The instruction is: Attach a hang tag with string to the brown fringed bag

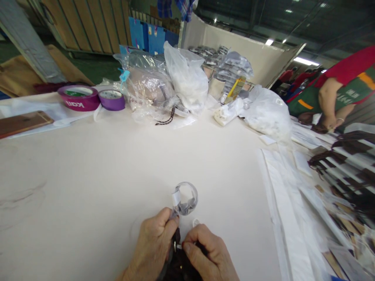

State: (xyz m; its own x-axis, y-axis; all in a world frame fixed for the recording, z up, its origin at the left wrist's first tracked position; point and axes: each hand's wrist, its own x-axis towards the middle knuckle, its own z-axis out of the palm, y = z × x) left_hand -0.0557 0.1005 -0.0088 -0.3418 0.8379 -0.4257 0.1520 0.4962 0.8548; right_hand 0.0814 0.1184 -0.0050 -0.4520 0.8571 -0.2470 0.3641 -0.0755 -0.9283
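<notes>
Dark cloth (179, 266) in hands (154, 246) (205, 254); lettered tape (78, 98)

The wide cream-white worktop (117, 164) is bare in its middle. At the far left lie a rose-gold flat phone (23, 123), a magenta tape roll (79, 97) and a purple tape roll (111, 100), just beside each other. Crumpled clear plastic bags (149, 88) and white plastic bags (187, 78) stand behind. Long white paper strips (281, 187) lie along the right.

Dark maroon fabric piece (178, 266), bunched at the worktop's (88, 175) near edge, small metal fitting (175, 246) showing; clear plastic loop (191, 191) with white tag (176, 198) sticking up beyond it.
</notes>
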